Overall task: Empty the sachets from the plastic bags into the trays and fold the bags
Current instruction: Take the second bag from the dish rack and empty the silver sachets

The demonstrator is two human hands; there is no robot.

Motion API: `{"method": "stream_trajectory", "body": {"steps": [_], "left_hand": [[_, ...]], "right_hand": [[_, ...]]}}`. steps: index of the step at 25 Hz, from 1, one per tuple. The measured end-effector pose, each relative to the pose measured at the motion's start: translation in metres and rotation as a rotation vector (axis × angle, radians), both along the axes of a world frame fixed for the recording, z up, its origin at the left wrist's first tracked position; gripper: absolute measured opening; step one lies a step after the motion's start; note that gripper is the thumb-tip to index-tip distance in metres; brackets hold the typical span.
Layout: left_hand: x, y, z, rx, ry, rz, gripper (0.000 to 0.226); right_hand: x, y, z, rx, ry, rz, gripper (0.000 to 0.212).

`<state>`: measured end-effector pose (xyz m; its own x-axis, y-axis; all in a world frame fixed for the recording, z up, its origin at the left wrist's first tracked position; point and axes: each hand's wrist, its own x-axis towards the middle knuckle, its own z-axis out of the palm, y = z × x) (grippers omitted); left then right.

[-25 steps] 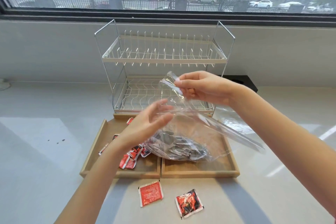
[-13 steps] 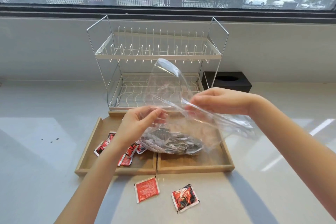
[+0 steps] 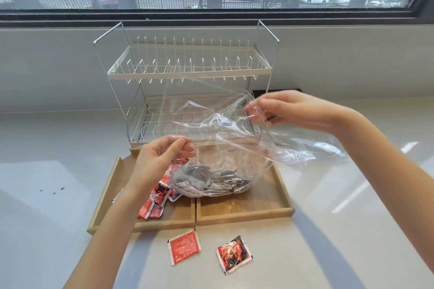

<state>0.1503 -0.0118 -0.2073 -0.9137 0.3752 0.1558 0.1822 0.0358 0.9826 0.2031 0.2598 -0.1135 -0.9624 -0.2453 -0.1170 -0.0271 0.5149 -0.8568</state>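
Observation:
A clear plastic bag [image 3: 225,134] hangs over two wooden trays, its mouth spread wide. My left hand [image 3: 159,159] pinches the bag's near-left rim. My right hand [image 3: 281,110] pinches the far-right rim, higher up. Several grey sachets [image 3: 206,180] lie bunched in the bag's bottom, resting across the join between the trays. The left tray [image 3: 105,195] holds several red sachets [image 3: 157,197], partly hidden by my left wrist. The right tray [image 3: 284,190] shows bare wood in front of the bag. Two red sachets [image 3: 184,246] [image 3: 233,256] lie on the counter before the trays.
A two-tier wire dish rack [image 3: 187,70] stands right behind the trays. A black box [image 3: 274,91] sits behind my right hand. Another crumpled clear bag [image 3: 328,150] lies on the counter to the right of the trays. A window runs along the back wall.
My hands have drawn apart, pulling the bag's mouth open wider. My right hand moved right and up with its rim; my left hand stayed low at the near-left rim.

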Motion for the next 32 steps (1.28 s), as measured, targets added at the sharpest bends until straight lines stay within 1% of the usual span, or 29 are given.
{"method": "stream_trajectory", "body": {"steps": [2, 3, 5, 8, 10, 11, 12, 13, 14, 15, 16, 17, 18, 20, 22, 23, 24, 26, 27, 29, 30, 32], "left_hand": [[-0.001, -0.001, -0.001, -0.001, -0.003, 0.01, 0.014], [-0.002, -0.001, -0.002, 0.002, -0.008, 0.013, 0.014], [-0.004, -0.001, -0.002, 0.011, -0.02, 0.011, 0.014], [-0.004, -0.001, -0.001, 0.012, -0.007, -0.027, 0.018], [-0.003, 0.001, 0.001, 0.018, -0.001, -0.028, 0.018], [-0.004, 0.001, 0.0, 0.019, -0.001, -0.016, 0.016], [-0.004, 0.001, 0.0, 0.021, -0.005, -0.003, 0.015], [-0.004, 0.0, 0.0, 0.025, -0.011, 0.012, 0.014], [-0.004, 0.0, 0.0, 0.033, -0.015, 0.021, 0.014], [-0.005, 0.0, 0.0, 0.039, -0.015, 0.024, 0.014], [-0.004, 0.0, -0.001, 0.043, -0.01, 0.021, 0.015], [-0.004, 0.0, -0.001, 0.045, -0.002, 0.014, 0.015], [-0.003, 0.001, -0.001, 0.052, 0.004, 0.002, 0.016], [-0.004, 0.002, -0.002, 0.076, 0.006, -0.013, 0.02], [-0.005, 0.003, -0.004, 0.089, 0.003, -0.019, 0.022], [-0.005, 0.003, -0.006, 0.081, 0.004, -0.024, 0.022], [-0.005, 0.004, -0.007, 0.062, 0.01, -0.032, 0.023], [-0.004, 0.003, -0.011, -0.002, 0.04, -0.055, 0.027], [-0.003, 0.002, -0.014, -0.036, 0.054, -0.066, 0.032], [-0.003, -0.003, -0.021, -0.093, 0.051, -0.099, 0.05], [-0.002, -0.005, -0.027, -0.136, 0.059, -0.128, 0.06], [-0.001, -0.012, -0.041, -0.27, 0.105, -0.121, 0.069]], "right_hand": [[0.008, 0.005, -0.012, 0.047, -0.086, 0.078, 0.033], [0.011, 0.006, -0.016, 0.054, -0.08, 0.089, 0.025], [0.017, 0.009, -0.011, -0.025, 0.006, 0.002, 0.014], [0.018, 0.019, 0.013, -0.164, 0.21, -0.18, 0.016], [0.016, 0.022, 0.025, -0.136, 0.305, -0.218, 0.015], [0.014, 0.023, 0.025, -0.143, 0.325, -0.225, 0.018], [0.012, 0.026, 0.02, -0.218, 0.308, -0.245, 0.023], [0.01, 0.028, 0.012, -0.345, 0.268, -0.3, 0.029], [0.008, 0.03, -0.002, -0.447, 0.243, -0.397, 0.033], [0.008, 0.032, -0.02, -0.498, 0.233, -0.517, 0.033], [0.01, 0.033, -0.044, -0.444, 0.221, -0.623, 0.029], [0.015, 0.034, -0.072, -0.343, 0.177, -0.67, 0.025], [0.022, 0.031, -0.101, -0.25, 0.1, -0.647, 0.028], [0.037, 0.019, -0.151, -0.158, -0.104, -0.493, 0.044], [0.047, 0.003, -0.181, -0.084, -0.207, -0.395, 0.06], [0.047, -0.005, -0.191, -0.07, -0.216, -0.365, 0.063], [0.046, -0.012, -0.197, -0.078, -0.23, -0.344, 0.061], [0.039, -0.025, -0.206, -0.094, -0.227, -0.361, 0.05], [0.034, -0.028, -0.208, -0.081, -0.192, -0.398, 0.048], [0.024, -0.032, -0.212, 0.027, -0.144, -0.447, 0.054], [0.022, -0.035, -0.212, 0.08, -0.151, -0.435, 0.054], [0.018, -0.036, -0.217, 0.092, -0.141, -0.432, 0.048]]}}
